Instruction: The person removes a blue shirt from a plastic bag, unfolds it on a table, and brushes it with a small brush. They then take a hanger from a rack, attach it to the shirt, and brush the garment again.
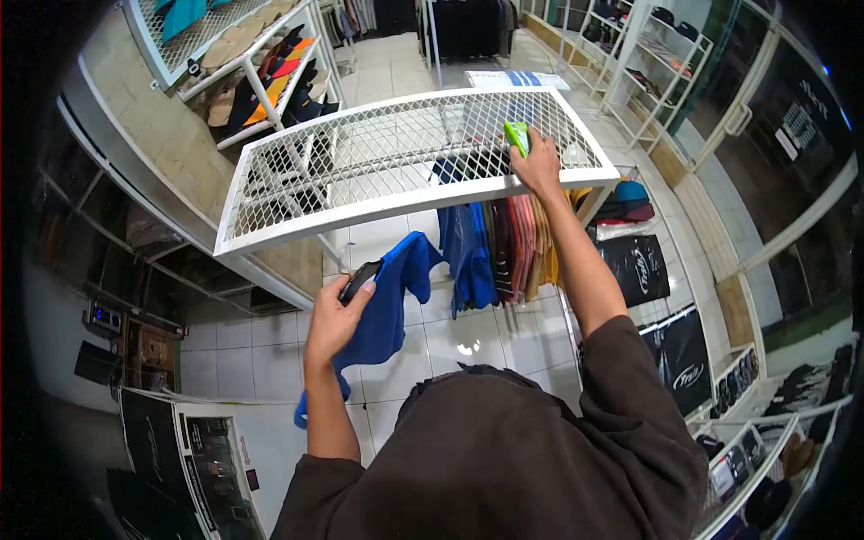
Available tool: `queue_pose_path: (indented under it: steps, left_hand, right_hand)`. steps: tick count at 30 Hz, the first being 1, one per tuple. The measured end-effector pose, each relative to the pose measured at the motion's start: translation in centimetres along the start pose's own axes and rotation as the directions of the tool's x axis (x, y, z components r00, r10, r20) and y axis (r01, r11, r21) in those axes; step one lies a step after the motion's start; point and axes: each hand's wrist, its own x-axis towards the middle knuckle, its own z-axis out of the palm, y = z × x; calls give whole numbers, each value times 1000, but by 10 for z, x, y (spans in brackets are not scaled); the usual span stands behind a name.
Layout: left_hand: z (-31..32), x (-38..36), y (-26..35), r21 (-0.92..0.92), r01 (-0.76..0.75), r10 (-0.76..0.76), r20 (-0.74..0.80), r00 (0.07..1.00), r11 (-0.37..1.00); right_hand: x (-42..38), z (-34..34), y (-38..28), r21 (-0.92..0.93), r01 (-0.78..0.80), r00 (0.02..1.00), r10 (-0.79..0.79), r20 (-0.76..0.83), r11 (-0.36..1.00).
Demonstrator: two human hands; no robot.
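My left hand (337, 317) is closed around a small black object (360, 282) whose kind I cannot tell. A blue garment (373, 315) hangs right beside that object, its top edge at my fingertips and its lower end trailing past my forearm. Over the top of a white mesh rack (409, 200), my right hand (538, 165) grips a small bright green packet (517, 137). Below the mesh, close to my right arm, hangs a row of clothes: blue garments (468, 261), then dark, pink and mustard ones (522, 238).
Shelves with caps (270, 94) stand at the left behind the rack. Black printed bags (637, 270) and more caps (633, 200) are to the right of my arm. A glass door (783, 135) lies farther right, and white floor tiles (459, 346) run below.
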Motion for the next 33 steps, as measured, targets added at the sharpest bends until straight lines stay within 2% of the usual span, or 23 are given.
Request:
queue_pose_path:
  steps: [2,3,5,6,7,9,11,12,13,14,15,16,17,18,21,22,24,27,28,29,30,31,33]
  left_hand:
    - [24,3,-23,-113,-9,8,-7,1000,994]
    - [31,6,-32,-84,24,-19,58,998,996]
    - [54,7,-54,-313,111,-93,72,993,943]
    - [62,9,-62,-317,124,-113,54,992,940]
    - [70,11,-67,-401,148,-109,117,987,904]
    - [85,15,-78,-481,195,-127,170,977,855]
    - [101,21,-84,-387,142,-85,162,983,911]
    - [107,23,-84,-355,134,-77,170,982,925]
    - [113,26,-85,-324,123,-67,179,982,938]
    - [121,31,-89,-380,156,-95,175,980,912]
    - [128,38,-95,-384,158,-100,167,981,910]
    - [137,44,-101,-388,163,-111,153,982,907]
    - [145,50,-106,-392,170,-121,146,982,904]
    - [154,55,-109,-441,161,-111,136,984,883]
    - [177,72,-118,-487,186,-135,139,981,853]
    - [184,78,-119,-523,182,-129,137,982,832]
    - [197,88,-123,-530,176,-117,142,983,830]
    - [211,103,-129,-593,170,-107,141,984,787]
    - [213,109,-131,-526,112,-62,112,992,843]
    - [213,114,-133,-451,52,-15,85,996,891]
    - [208,113,-129,-346,70,-45,82,996,936]
    - [207,113,-133,-345,69,-45,77,996,936]
    - [209,109,-142,-105,7,-8,-10,1000,994]
  right_hand:
    - [14,5,2,-21,17,997,-15,77,1000]
    - [18,9,6,-10,32,996,-31,84,999]
    - [21,22,22,-29,63,989,-59,133,998]
    - [21,24,24,-30,69,987,-64,148,997]
    - [19,25,24,17,71,990,-72,119,997]
    - [11,12,18,-118,164,986,-160,45,979]
    - [-12,-8,0,43,251,948,-236,-211,967]
    - [-33,-22,-13,113,245,947,-212,-242,963]
    - [-63,-36,-30,267,198,966,-141,-218,943]
    - [-101,-48,-48,436,-37,998,54,-27,899]
    - [-135,-44,-46,409,217,976,-185,-116,886]
    - [-178,-53,-59,524,28,988,-104,115,851]
    - [-225,-38,-46,519,1,941,-177,289,855]
    - [-264,-37,-44,475,-256,770,-120,627,842]
    - [-353,-12,-39,363,-563,538,-4,843,742]
    - [-358,-9,-38,357,-566,541,8,841,743]
    - [-368,-2,-33,331,-739,489,129,863,586]
    - [-365,20,-15,280,-831,421,213,882,480]
    - [-363,28,-12,353,-838,468,214,857,416]
    - [-362,34,-7,357,-837,470,212,857,416]
    - [-353,38,-6,351,-852,453,211,866,387]
    - [-344,42,-5,345,-867,435,208,876,360]
    - [-326,52,-4,338,-859,437,205,876,386]
